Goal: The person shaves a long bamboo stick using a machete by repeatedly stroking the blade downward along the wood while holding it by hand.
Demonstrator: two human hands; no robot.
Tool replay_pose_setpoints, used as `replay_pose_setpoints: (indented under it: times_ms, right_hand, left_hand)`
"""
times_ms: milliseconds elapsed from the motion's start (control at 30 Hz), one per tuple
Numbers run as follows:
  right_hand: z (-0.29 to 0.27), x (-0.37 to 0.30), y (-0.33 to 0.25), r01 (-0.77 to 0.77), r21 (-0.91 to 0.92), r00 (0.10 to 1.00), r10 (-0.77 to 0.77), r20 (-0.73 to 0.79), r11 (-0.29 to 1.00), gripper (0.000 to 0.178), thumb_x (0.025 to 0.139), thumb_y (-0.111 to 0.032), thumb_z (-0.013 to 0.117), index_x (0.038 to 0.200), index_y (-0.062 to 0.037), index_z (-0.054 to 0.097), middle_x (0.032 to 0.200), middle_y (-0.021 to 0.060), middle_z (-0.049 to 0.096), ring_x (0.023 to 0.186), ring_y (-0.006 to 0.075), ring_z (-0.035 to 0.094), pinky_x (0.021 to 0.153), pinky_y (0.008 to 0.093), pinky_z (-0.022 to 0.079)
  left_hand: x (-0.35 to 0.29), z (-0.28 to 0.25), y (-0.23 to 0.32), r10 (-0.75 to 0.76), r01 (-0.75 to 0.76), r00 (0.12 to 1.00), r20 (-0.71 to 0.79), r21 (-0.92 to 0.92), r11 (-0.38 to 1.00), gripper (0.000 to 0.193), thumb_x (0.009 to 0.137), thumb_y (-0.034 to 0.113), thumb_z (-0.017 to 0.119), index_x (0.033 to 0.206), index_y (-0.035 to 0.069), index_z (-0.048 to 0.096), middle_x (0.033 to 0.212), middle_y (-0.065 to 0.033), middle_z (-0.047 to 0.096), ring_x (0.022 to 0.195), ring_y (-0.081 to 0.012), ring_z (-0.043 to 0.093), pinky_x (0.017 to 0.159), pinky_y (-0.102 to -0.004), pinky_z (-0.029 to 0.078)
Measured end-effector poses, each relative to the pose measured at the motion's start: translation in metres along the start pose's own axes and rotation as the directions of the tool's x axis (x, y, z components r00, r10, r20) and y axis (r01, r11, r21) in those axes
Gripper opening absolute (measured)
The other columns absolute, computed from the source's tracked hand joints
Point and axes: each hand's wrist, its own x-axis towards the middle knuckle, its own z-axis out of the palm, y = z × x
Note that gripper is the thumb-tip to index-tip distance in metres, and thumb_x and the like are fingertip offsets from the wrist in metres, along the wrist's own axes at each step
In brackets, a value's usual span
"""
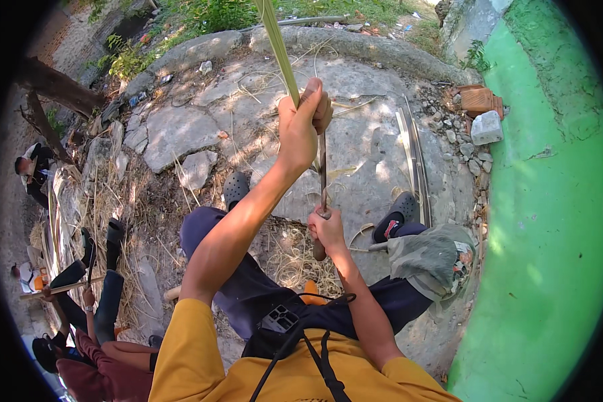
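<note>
My left hand (304, 124) is closed round a long, pale green strip (278, 48), which looks like split bamboo and rises away past the top of the view. Nearer my body, my right hand (327, 229) grips the handle of a knife (323, 167). Its narrow dark blade points away from me, and its far end reaches up to my left hand. There the fingers hide where blade and strip meet. The handle's butt (319, 252) sticks out below my right fist. Thin curled shavings (300, 260) lie on the ground between my legs.
Long split strips (417, 164) lie beside my right clog (396, 216). A grey cloth (422, 258) covers my right knee. The green wall (543, 254) bounds the right side, with a pale block (487, 127) and rubble along it. At left, a co-worker (104, 362) sits holding a stick.
</note>
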Motion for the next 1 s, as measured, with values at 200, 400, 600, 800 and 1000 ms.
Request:
replay_pose_setpoints:
  times_ms: [200, 400, 600, 800, 1000]
  right_hand:
    - [0.005, 0.004, -0.006, -0.156, 0.008, 0.987, 0.156, -0.047, 0.988, 0.01, 0.083, -0.003, 0.058, 0.076, -0.0061, 0.051, 0.061, 0.0, 0.051, 0.046, 0.0077, 0.044, 0.04, 0.0253, 0.032]
    - [0.031, 0.0, -0.041, 0.063, 0.088, 0.996, -0.069, 0.065, 0.994, 0.008, 0.081, -0.005, 0.061, 0.077, -0.004, 0.054, 0.06, 0.0016, 0.053, 0.045, 0.0099, 0.047, 0.041, 0.0261, 0.035]
    - [-0.01, 0.038, 0.04, -0.137, -0.021, 0.989, 0.136, -0.055, 0.99, 0.007, 0.08, -0.005, 0.062, 0.075, -0.003, 0.057, 0.058, 0.0021, 0.054, 0.043, 0.0109, 0.047, 0.04, 0.0273, 0.035]
    - [0.014, 0.017, -0.01, -0.002, -0.008, 1.0, 0.002, 0.023, 1.0, 0.013, 0.082, -0.003, 0.06, 0.074, -0.0068, 0.05, 0.059, -0.0003, 0.049, 0.046, 0.0083, 0.044, 0.042, 0.0262, 0.033]
    - [0.032, 0.008, -0.037, 0.04, 0.056, 0.985, -0.049, 0.168, 0.998, 0.012, 0.081, -0.005, 0.061, 0.072, -0.0052, 0.052, 0.059, 0.0006, 0.051, 0.045, 0.0081, 0.044, 0.04, 0.0265, 0.032]
  left_hand:
    - [0.006, -0.021, 0.001, -0.014, 0.015, 0.993, -0.113, 0.009, 1.0, 0.054, 0.103, 0.038, 0.051, 0.061, 0.015, 0.026, 0.053, 0.0047, 0.02, 0.046, -0.0083, 0.016, 0.044, -0.0295, 0.013]
    - [0.003, -0.023, 0.006, -0.017, 0.022, 0.994, -0.109, 0.042, 0.999, 0.054, 0.103, 0.037, 0.051, 0.061, 0.014, 0.025, 0.053, 0.0045, 0.02, 0.046, -0.0085, 0.016, 0.044, -0.0291, 0.013]
    - [0.003, -0.025, 0.004, -0.023, 0.024, 0.992, -0.127, 0.006, 1.0, 0.052, 0.103, 0.038, 0.05, 0.063, 0.015, 0.026, 0.055, 0.0048, 0.019, 0.047, -0.0082, 0.016, 0.044, -0.0292, 0.013]
    - [0.008, -0.04, 0.009, -0.033, 0.036, 0.986, -0.163, 0.013, 0.999, 0.054, 0.103, 0.04, 0.049, 0.061, 0.015, 0.025, 0.054, 0.0046, 0.019, 0.046, -0.0083, 0.015, 0.044, -0.0293, 0.012]
    - [0.0, -0.038, 0.007, -0.023, 0.023, 0.994, -0.105, -0.001, 1.0, 0.055, 0.103, 0.041, 0.049, 0.061, 0.015, 0.025, 0.054, 0.0046, 0.019, 0.047, -0.0079, 0.015, 0.044, -0.0293, 0.012]
